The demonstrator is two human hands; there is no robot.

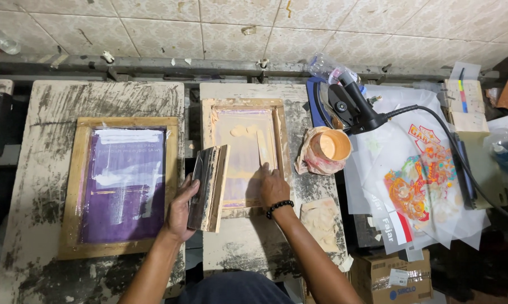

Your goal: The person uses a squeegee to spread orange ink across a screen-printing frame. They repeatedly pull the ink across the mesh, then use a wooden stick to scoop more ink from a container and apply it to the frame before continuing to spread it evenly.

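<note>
Fingers point(187, 188) clamp wooden squeegee point(209, 188) (ink-stained, upright); right hand point(272, 187) – flat, fingers together – on peach-smeared screen point(245, 149).

The wall point(254, 28) at the back is covered with pale beige tiles, stained and chipped in several places. Just below the wall, a dark metal rail point(209, 66) runs from side to side. In front of the rail stand two worn work boards point(46, 112), grey-white and smeared with old dark marks. A narrow dark gap separates them. The light is even and soft, without hard shadows.
</note>
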